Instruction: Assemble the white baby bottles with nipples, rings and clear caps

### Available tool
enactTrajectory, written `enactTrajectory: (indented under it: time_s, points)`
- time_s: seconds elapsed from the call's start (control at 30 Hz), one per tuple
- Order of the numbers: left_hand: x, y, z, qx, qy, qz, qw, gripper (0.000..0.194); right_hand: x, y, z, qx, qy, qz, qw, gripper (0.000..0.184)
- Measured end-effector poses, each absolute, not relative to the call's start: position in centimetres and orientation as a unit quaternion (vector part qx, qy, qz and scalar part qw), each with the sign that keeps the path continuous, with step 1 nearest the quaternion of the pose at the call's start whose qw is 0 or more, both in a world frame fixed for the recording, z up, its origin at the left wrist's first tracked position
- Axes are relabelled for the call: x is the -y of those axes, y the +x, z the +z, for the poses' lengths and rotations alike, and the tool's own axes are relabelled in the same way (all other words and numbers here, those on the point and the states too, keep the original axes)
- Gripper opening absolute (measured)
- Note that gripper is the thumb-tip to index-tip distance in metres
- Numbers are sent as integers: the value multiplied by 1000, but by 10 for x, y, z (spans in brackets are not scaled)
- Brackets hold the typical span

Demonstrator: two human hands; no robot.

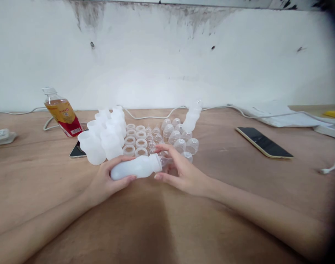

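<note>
A frosted white baby bottle (135,167) lies sideways just above the table, its clear teat (165,160) pointing right. My left hand (108,179) is closed around the bottle's base end. The fingers of my right hand (184,172) curve around the collar and teat end; the palm side is partly hidden. Behind the bottle stand rows of open bottle bodies (112,141) on the left. White collar rings (129,150), clear teats (157,137) and clear dome caps (179,145) follow in rows toward the right. One assembled baby bottle (191,119) stands behind the caps.
A drink bottle (63,113) stands at the left, near a phone (77,150) partly behind the bottle bodies. Another phone (263,142) lies at the right. A white cable (150,117) runs along the wall. White plastic packaging (283,116) lies at the back right.
</note>
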State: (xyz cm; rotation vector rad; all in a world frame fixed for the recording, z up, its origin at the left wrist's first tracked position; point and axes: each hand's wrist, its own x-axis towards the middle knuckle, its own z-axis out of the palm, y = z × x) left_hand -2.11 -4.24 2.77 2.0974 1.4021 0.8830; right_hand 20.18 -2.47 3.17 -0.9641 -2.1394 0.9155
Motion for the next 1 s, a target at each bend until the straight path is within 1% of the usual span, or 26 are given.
enactTrajectory:
  time_s: [0.03, 0.07, 0.17, 0.23, 0.3, 0.37, 0.43, 0.47, 0.5, 0.57, 0.6, 0.73, 0.87, 1.0]
  points:
    - [42, -21, 27, -514, 760, 322, 232, 33, 24, 202, 33, 816, -348, 333, 320, 56]
    - [42, -22, 27, -516, 759, 322, 232, 33, 24, 203, 35, 824, -334, 325, 323, 55]
    - [43, -22, 28, -510, 763, 320, 238, 32, 21, 203, 38, 830, -345, 326, 294, 34]
    - [44, -21, 29, -497, 770, 318, 242, 32, 21, 203, 40, 815, -382, 348, 262, 28]
    - [45, -21, 29, -492, 773, 317, 244, 32, 20, 203, 41, 809, -404, 357, 236, 29]
    - [44, -21, 28, -498, 770, 320, 239, 33, 21, 204, 42, 819, -395, 333, 250, 34]
    - [44, -21, 27, -503, 767, 324, 231, 33, 20, 205, 44, 839, -360, 298, 280, 49]
    - [43, -21, 27, -505, 767, 325, 229, 33, 20, 205, 44, 847, -343, 286, 288, 53]
    - [43, -21, 27, -505, 767, 324, 228, 33, 20, 205, 45, 854, -332, 278, 287, 50]
    - [43, -21, 27, -503, 769, 320, 231, 33, 20, 206, 46, 860, -335, 273, 272, 36]
    - [43, -21, 28, -502, 770, 317, 235, 33, 20, 206, 47, 858, -348, 273, 260, 34]
    - [43, -20, 29, -506, 763, 313, 254, 33, 20, 208, 53, 862, -379, 257, 216, 36]
    - [43, -20, 29, -509, 758, 316, 256, 33, 19, 212, 53, 900, -315, 204, 222, 51]
    - [43, -20, 25, -483, 778, 312, 255, 35, 19, 213, 42, 905, -290, 167, 261, 43]
